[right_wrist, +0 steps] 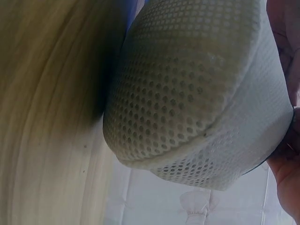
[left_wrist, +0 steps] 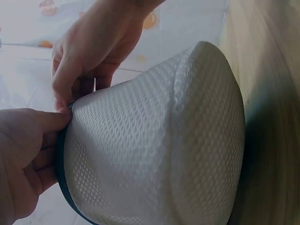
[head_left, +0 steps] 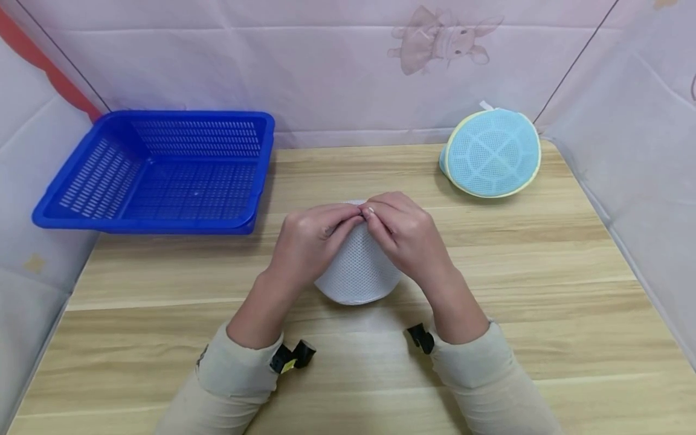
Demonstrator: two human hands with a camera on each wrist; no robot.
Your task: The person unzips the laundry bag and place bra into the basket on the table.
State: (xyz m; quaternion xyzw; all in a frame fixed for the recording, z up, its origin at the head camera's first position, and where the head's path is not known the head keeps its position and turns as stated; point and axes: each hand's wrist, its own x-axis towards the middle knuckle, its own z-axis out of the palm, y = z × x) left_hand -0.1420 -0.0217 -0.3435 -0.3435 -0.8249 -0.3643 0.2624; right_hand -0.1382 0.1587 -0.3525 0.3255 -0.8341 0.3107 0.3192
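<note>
Where the two hands meet in the head view, the left hand (head_left: 306, 241) and the right hand (head_left: 415, 235) pinch the upper edge of a white mesh bag (head_left: 359, 272), thumbs and fingertips close together. The bag hangs below and between the hands, its rounded end toward the person. Ahead and to the left of the left hand, a blue basket (head_left: 176, 228) stands on the wooden table (head_left: 544, 266); ahead and to the right of the right hand, well apart from it, sits a light-blue mesh bag (head_left: 495, 154) with a yellow rim. Behind each hand, a black device (head_left: 293, 356) shows beside the sleeve cuff.

In the left wrist view, the left hand grips the white bag at its dark trim (left_wrist: 60, 164), thumb laid along the edge; the right hand pinches the same edge just beside it.

In the right wrist view, the bag's perforated surface fills the space before the right hand, which is partly cropped; its fingertip contact cannot be told from this side.
</note>
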